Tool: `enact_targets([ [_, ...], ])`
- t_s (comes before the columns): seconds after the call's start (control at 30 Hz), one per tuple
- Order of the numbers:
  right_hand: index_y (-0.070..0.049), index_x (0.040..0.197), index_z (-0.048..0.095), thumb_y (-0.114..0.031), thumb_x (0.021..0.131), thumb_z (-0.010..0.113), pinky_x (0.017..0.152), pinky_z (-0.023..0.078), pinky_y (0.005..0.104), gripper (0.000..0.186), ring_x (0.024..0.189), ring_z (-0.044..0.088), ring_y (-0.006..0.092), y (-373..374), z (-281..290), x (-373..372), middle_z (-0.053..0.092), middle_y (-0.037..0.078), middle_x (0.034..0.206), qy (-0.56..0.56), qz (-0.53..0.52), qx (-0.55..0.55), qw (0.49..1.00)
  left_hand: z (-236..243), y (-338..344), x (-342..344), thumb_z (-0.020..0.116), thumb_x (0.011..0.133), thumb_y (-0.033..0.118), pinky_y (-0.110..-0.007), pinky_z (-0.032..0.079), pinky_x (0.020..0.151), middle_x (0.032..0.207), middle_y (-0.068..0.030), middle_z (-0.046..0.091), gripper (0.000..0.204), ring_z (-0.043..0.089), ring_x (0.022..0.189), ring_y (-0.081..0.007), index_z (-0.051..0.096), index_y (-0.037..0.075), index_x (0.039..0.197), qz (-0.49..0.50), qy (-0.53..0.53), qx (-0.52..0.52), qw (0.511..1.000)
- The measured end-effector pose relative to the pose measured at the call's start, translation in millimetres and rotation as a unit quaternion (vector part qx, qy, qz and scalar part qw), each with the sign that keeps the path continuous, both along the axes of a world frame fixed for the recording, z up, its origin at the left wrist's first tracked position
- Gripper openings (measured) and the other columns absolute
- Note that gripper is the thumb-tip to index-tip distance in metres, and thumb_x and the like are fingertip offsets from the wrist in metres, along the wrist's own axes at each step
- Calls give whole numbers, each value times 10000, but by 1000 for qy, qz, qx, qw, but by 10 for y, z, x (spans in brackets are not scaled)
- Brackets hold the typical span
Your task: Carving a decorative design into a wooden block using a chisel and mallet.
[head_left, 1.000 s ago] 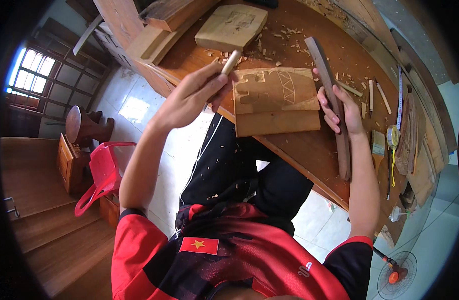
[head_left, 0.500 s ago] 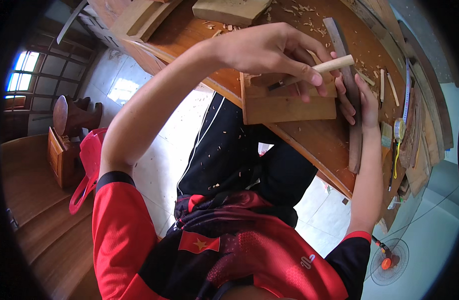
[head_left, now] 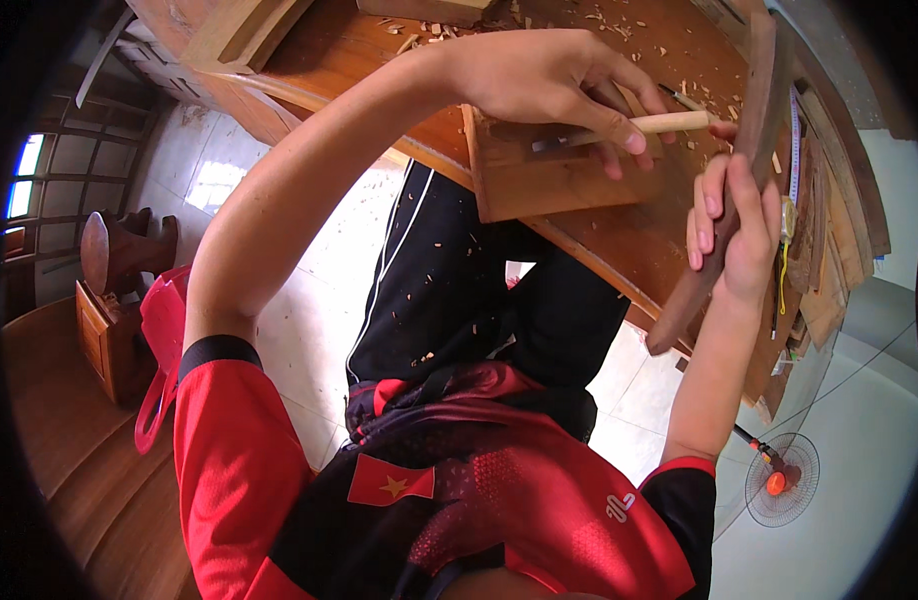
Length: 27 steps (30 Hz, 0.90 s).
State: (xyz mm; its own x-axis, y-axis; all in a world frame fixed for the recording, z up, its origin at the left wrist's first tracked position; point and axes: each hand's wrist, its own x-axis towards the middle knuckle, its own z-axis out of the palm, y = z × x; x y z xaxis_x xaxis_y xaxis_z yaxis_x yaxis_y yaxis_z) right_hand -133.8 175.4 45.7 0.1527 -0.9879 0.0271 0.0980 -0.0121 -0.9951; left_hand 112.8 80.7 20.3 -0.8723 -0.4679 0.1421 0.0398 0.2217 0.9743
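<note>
My left hand loosely grips a carving tool with a pale wooden handle, its dark blade pointing left over a brown wooden board at the workbench's front edge. The board's carved face is mostly hidden under the hand. My right hand has its fingers wrapped round a long, dark wooden bar, held at a slant to the right of the board.
The bench carries scattered shavings, wood blocks at the back, and planks with a tape measure at the right. A red plastic chair and wooden furniture stand left, and a fan at lower right.
My left hand has swung right with the tool, now over the board. My right hand has moved the dark bar rightward, tilting its top to the right and its lower end to the left.
</note>
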Motion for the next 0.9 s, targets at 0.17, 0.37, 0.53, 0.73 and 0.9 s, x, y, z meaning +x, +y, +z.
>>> enact_targets([
  [0.17,19,1219,629,-249,988,703,354,376,233,361,437,471,56,-71,112,287,539,-1,707,60,-35,5,998,1,11,27,682,1020,235,-297,575,877,1074,-136,773,361,745,937,-160,644,-25,1268,-12,19,-23,999],
  [0.37,17,1122,659,-212,978,717,365,394,228,277,450,495,53,-30,115,275,648,51,781,124,-75,-55,988,96,188,322,617,1056,329,-346,502,1036,1265,-116,712,430,654,1197,-201,647,32,1364,184,4,-213,960],
  [0.53,22,1105,660,-163,990,690,360,390,228,221,443,486,57,83,180,35,670,78,799,77,-127,-63,987,-168,831,907,733,966,246,-373,456,1093,1302,-128,698,417,636,1241,-227,668,28,1317,439,-59,-257,859],
  [0.73,14,1110,633,-163,995,678,349,388,233,215,444,475,59,8,184,-67,661,83,795,65,-100,-54,991,-604,1526,400,907,744,254,-514,344,1196,1524,-130,535,789,496,1399,-351,562,95,1435,504,-144,-303,796],
  [0.9,19,1103,641,-187,993,689,355,392,232,238,443,483,57,-124,257,13,677,85,804,112,-27,-48,992,-742,1693,108,889,765,256,-527,349,1181,1429,-121,610,742,553,1336,-330,591,104,1428,570,-115,-291,760],
])
